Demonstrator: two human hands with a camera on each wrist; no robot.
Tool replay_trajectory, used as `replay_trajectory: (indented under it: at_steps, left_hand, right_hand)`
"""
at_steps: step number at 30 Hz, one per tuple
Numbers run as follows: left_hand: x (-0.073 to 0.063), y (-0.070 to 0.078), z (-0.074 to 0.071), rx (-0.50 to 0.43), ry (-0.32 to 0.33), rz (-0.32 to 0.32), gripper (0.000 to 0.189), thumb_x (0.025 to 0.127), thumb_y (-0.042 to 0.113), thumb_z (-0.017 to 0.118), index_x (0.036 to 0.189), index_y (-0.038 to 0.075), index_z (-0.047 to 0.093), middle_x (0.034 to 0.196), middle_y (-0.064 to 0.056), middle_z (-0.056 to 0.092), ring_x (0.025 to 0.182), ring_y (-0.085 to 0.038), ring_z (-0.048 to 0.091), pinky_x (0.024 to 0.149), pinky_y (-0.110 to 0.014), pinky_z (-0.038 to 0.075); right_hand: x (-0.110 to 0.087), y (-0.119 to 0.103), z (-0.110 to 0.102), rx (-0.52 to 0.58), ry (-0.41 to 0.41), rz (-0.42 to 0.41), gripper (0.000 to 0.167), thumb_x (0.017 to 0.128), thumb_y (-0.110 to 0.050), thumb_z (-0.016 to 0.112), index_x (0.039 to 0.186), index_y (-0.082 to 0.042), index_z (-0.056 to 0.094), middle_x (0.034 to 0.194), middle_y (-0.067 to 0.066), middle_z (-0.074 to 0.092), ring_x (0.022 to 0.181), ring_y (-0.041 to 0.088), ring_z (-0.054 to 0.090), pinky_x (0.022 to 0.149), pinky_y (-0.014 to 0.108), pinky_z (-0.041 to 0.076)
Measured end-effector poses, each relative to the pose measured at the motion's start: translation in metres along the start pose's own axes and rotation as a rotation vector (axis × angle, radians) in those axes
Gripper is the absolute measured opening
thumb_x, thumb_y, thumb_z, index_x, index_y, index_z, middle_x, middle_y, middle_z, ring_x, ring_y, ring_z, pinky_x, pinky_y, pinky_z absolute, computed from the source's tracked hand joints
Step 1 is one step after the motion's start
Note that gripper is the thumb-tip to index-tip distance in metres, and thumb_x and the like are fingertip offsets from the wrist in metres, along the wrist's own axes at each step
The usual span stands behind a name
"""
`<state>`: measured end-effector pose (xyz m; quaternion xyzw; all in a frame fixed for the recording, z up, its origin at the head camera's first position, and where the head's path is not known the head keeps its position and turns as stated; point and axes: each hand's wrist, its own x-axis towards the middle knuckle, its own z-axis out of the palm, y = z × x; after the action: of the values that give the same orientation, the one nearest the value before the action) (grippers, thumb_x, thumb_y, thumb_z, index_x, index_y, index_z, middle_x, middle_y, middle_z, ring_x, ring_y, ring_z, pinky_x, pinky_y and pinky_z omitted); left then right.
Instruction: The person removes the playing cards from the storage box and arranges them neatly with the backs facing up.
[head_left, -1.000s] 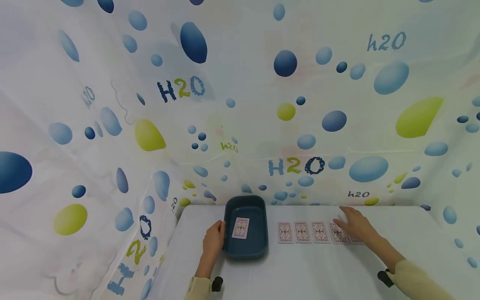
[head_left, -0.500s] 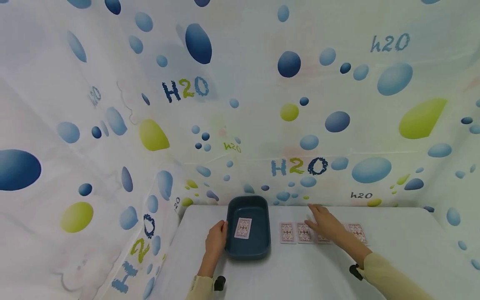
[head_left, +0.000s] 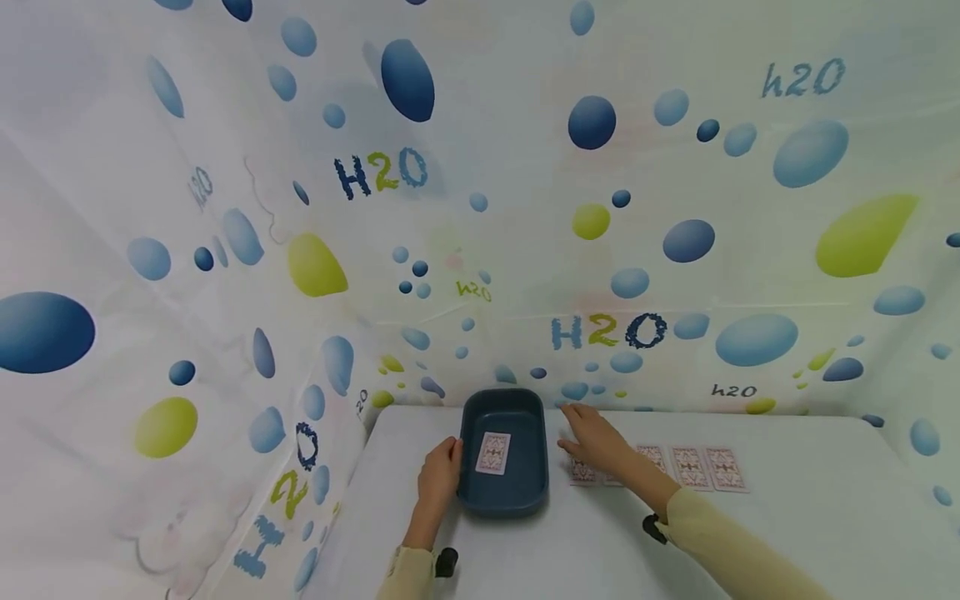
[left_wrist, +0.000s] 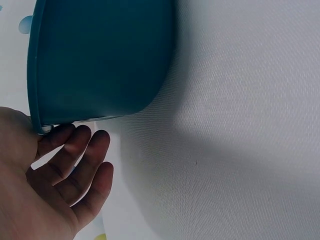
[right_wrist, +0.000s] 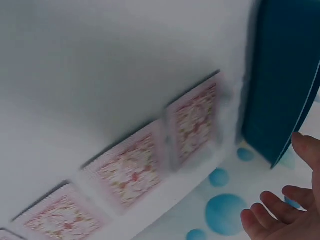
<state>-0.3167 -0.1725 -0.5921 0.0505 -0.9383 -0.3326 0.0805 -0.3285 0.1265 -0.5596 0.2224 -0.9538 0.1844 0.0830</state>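
Here, tray: blue tray [head_left: 517, 493] on the white desk [head_left: 585, 554], left rim gripped by a person's left hand [head_left: 439, 471], fingers curled; likely light, stiff, best held by its rim.
Inside: a lone card [head_left: 492, 454], patterned side up.
Alongside: a row of five cards [head_left: 690, 468]; presumably thin, slick, bendable, best lifted by an edge.
Right hand: right hand [head_left: 597, 442] above the row's tray end, fingers spread, holding nothing.
Backdrop: droplet-print sheeting [head_left: 525, 250].

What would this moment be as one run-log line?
Left hand: holds blue tray | Right hand: open above card row | Row: patterned backs up, on white table | Single card: inside tray, back up
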Motion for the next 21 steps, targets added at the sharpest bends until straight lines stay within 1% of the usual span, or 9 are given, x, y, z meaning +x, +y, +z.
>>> replay_trajectory:
  at_steps: [5,9,12,17,21]
  left_hand:
    - [0.001,-0.001,-0.001,-0.001,0.001,0.008,0.029,0.106,0.028,0.05,0.081,0.012,0.054,0.071,-0.002,0.048,0.063,-0.017,0.044,0.056,-0.032,0.034]
    - [0.002,-0.003,-0.001,0.003,0.01,0.019,0.03,0.106,0.027,0.051,0.08,0.012,0.054,0.07,-0.002,0.047,0.062,-0.016,0.044,0.055,-0.031,0.033]
    - [0.001,-0.003,-0.003,-0.012,0.016,0.011,0.031,0.105,0.027,0.051,0.079,0.012,0.053,0.068,-0.002,0.045,0.061,-0.017,0.043,0.054,-0.031,0.032]
    - [0.0,0.0,-0.003,-0.027,0.006,0.013,0.031,0.106,0.026,0.05,0.079,0.011,0.053,0.068,-0.002,0.045,0.06,-0.016,0.042,0.054,-0.031,0.032]
    - [-0.001,0.001,-0.002,-0.029,-0.006,-0.002,0.03,0.106,0.026,0.05,0.08,0.011,0.054,0.068,-0.002,0.046,0.06,-0.016,0.043,0.054,-0.03,0.033]
  right_hand:
    - [0.021,-0.024,0.009,0.003,-0.012,-0.03,0.065,0.091,-0.026,0.075,0.142,0.003,0.048,0.136,0.022,0.057,0.127,0.037,0.055,0.103,0.048,0.047]
    - [0.038,-0.044,0.018,-0.043,-0.063,-0.067,0.063,0.093,-0.027,0.073,0.143,0.002,0.047,0.136,0.022,0.056,0.128,0.036,0.056,0.104,0.047,0.047]
    - [0.048,-0.059,0.029,-0.057,-0.113,-0.075,0.059,0.094,-0.025,0.072,0.141,0.002,0.049,0.136,0.022,0.056,0.127,0.037,0.056,0.104,0.047,0.047]
    - [0.059,-0.08,0.048,-0.065,-0.174,-0.026,0.051,0.093,-0.023,0.073,0.135,0.0,0.054,0.131,0.019,0.06,0.122,0.035,0.059,0.1,0.046,0.05]
    - [0.067,-0.092,0.061,-0.068,-0.233,0.051,0.052,0.092,-0.026,0.074,0.134,-0.001,0.055,0.128,0.019,0.061,0.117,0.035,0.061,0.095,0.047,0.052]
